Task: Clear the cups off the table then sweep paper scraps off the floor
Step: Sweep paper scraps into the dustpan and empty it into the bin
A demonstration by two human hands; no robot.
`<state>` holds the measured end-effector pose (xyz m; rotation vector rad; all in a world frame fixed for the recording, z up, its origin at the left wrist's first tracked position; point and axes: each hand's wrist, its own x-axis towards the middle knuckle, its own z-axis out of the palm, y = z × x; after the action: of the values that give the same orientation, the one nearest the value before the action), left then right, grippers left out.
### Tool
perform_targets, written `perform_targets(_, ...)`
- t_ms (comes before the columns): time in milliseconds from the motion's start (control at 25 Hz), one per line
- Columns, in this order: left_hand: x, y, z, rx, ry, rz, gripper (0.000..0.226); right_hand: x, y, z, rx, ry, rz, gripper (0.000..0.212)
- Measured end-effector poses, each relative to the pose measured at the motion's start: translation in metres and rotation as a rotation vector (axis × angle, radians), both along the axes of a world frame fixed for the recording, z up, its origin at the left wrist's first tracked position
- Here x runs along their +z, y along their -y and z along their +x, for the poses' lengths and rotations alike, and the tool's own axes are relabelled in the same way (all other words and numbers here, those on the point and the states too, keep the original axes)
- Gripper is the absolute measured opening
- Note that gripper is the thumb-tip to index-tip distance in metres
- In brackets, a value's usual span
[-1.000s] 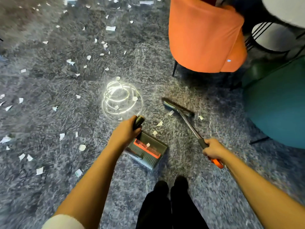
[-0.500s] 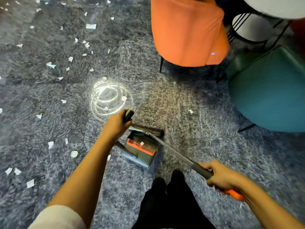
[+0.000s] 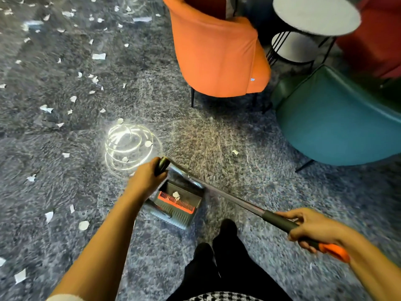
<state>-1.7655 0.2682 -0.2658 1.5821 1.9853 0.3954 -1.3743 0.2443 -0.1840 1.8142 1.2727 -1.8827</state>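
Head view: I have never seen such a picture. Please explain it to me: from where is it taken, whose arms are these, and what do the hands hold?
There is no machine here. A person wears a camera on the head, and it looks down at their own arms. The left hand grips the handle top of a dustpan that stands on the grey carpet. The right hand grips the long handle of a broom, whose head lies at the pan's mouth. One paper scrap lies inside the pan; many more scraps are spread over the carpet, mostly at the left. Behind stand an orange chair, a teal chair and a round table.
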Motion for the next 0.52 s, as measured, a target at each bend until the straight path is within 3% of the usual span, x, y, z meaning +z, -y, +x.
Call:
perform_targets(320,0.018,-0.072,0.064,-0.18,-0.083,0.016,0.024,-0.007,-0.061,0.041,-0.28,0.062,0.171,0.063)
perform_targets(520,0.014,-0.145,0.117,-0.245,-0.112,0.011,0.025,-0.039,-0.131,0.082,-0.385,0.136,0.246,0.049)
